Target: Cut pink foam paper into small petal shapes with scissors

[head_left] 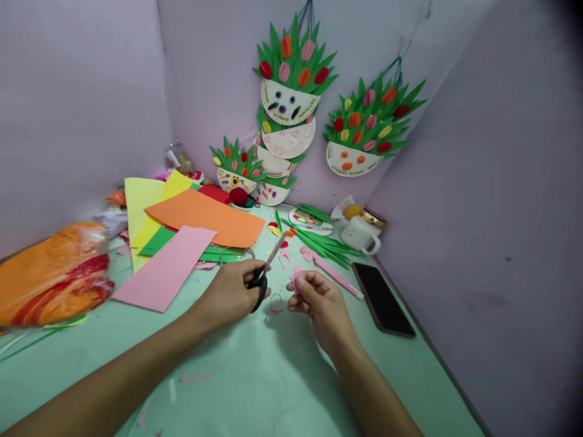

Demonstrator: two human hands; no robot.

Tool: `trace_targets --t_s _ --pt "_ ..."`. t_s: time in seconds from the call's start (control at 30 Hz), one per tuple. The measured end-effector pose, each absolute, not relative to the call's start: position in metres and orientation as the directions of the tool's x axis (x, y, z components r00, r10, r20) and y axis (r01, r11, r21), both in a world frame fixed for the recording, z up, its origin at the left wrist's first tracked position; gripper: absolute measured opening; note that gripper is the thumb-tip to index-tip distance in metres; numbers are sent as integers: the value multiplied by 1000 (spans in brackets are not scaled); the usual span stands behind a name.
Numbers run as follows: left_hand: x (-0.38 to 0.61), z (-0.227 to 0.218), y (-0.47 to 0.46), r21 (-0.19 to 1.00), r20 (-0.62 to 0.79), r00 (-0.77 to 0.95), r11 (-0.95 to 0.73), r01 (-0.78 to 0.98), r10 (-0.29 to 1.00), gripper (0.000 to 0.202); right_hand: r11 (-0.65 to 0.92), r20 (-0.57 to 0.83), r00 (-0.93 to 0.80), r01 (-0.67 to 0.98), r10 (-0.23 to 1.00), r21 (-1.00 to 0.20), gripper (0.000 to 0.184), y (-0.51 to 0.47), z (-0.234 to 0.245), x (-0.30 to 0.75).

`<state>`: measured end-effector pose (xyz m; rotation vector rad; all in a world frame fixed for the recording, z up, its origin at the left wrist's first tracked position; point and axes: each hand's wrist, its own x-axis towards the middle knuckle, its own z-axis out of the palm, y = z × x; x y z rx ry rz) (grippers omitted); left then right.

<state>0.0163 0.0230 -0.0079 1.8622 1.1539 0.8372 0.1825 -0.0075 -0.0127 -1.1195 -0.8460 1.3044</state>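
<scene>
My left hand (234,291) is closed round the black handles of a pair of scissors (260,285), whose blades point up and away. The blades look together and apart from any paper. Between the thumb and fingers of my right hand (321,303) is a small pink paper piece (297,280), held above the table. Its exact outline is partly hidden by my fingers. Just beyond it lie pink cutouts (307,252) and a pink pen (339,278). Pink offcuts (277,302) rest between and below my hands.
Coloured sheets, a pink one (168,270) and an orange one (204,215) among them, lie at left behind a plastic bag (54,273). A phone (382,299) and a white mug (359,233) stand at right. Paper-plate flower baskets (291,100) hang on the wall; green paper strips (328,246) lie below.
</scene>
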Motion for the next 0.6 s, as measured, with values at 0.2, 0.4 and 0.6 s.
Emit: trace_targets --t_s 0.2,0.4,0.6 --pt "21 3 17 981 62 289 -111 157 955 41 -115 -113 -23 -112 993 -987 25 -12 -18 175" --pt "27 2 10 994 14 276 -44 100 961 40 -72 -67 -87 -53 994 -996 20 -14 -18 175" --pt "31 2 8 999 -16 258 5 45 966 45 -66 -72 22 -189 997 -980 16 -16 -18 168"
